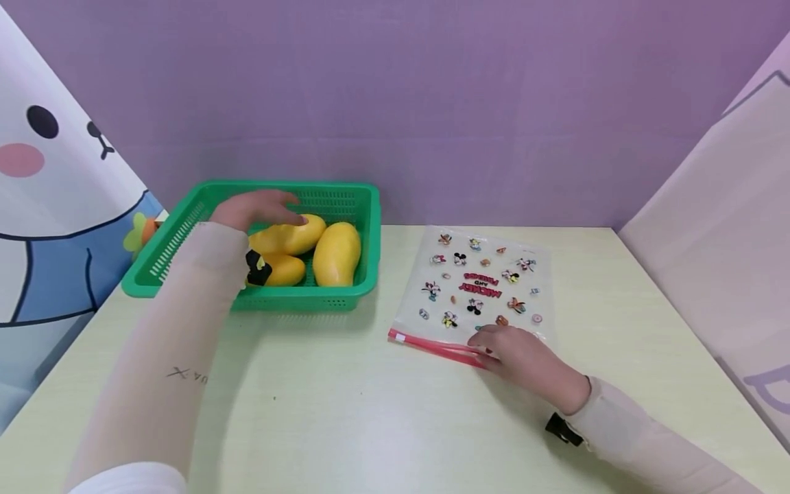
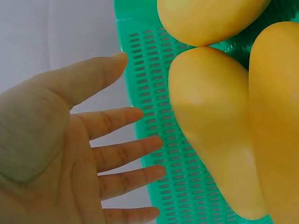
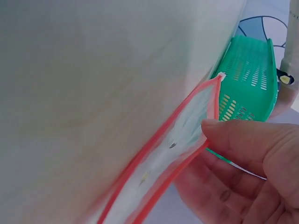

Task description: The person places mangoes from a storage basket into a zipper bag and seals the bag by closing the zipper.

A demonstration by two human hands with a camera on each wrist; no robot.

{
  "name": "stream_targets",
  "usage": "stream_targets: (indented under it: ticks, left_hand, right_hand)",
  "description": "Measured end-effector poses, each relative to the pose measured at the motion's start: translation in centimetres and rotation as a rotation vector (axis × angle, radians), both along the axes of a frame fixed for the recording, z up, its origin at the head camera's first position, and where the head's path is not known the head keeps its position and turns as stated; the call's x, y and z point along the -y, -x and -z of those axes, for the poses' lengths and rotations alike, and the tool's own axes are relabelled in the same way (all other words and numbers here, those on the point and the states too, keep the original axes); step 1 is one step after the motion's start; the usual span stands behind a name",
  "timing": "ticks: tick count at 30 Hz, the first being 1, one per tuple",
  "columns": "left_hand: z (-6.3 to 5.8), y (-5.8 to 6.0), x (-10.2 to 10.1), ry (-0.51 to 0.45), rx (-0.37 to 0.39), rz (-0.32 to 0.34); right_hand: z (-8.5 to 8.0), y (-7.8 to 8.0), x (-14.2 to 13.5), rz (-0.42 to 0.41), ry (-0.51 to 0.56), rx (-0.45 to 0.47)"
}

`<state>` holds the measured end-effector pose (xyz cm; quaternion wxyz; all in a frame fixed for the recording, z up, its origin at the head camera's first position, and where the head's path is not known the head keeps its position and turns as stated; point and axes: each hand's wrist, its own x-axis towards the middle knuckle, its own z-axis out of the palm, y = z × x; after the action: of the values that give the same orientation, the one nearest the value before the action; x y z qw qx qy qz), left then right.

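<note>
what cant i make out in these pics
Head: part of the green basket, hidden by left sleeve and left grip.
Head: a stretch of red zip, behind right grip.
Head: sleeve marking, too small to read surely.
Left wrist: upper mango, cut by top edge; right-hand mango, by right edge.
Right wrist: part of zip bag, cut by bottom edge.

Mangoes (image 1: 337,255) are yellow, the basket (image 1: 302,298) green, the cartoon-printed bag (image 1: 472,274) red-edged.

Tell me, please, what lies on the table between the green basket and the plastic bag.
Nothing lies there: the head view shows a narrow stretch of bare tabletop between the green basket and the plastic bag.
</note>
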<state>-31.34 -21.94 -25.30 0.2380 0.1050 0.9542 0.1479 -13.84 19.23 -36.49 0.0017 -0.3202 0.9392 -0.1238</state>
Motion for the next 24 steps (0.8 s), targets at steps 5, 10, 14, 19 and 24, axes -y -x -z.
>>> stream_targets:
  ticks: [5,10,14,19,24]
  left_hand:
    - [0.3,0.3,-0.3,0.007,0.012,-0.012]
    - [0.5,0.5,-0.4,0.010,0.026,-0.041]
    - [0.9,0.8,-0.4,0.005,0.039,-0.033]
    - [1.1,1.1,-0.5,0.002,0.050,-0.026]
    - [1.4,1.6,-0.5,-0.006,0.064,-0.048]
  right_hand:
    - [-0.1,-0.1,0.0,-0.009,0.014,-0.020]
    - [-0.1,-0.2,0.1,-0.014,0.016,-0.044]
    - [-0.2,-0.4,0.2,-0.007,0.005,-0.062]
    - [-0.2,-0.6,0.1,0.002,0.001,-0.078]
    - [-0.2,-0.7,0.0,0.000,0.015,-0.097]
